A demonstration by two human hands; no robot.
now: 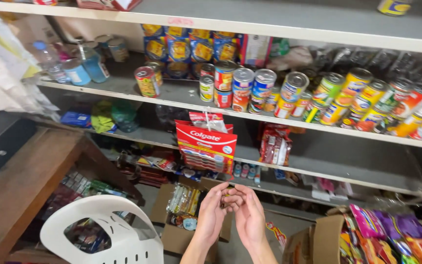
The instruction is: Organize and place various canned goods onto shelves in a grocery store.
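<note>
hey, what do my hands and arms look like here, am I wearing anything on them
Both are bare. The left hand and right hand show no gloves, and no rings, watch or bracelet can be seen. The forearms are uncovered down to the bottom edge of the picture, with no sleeve in view.

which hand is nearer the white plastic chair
Left. The left hand is just right of the white plastic chair's backrest, with a gap between; the right hand lies farther right, its fingertips meeting the left's above the cardboard box.
</note>
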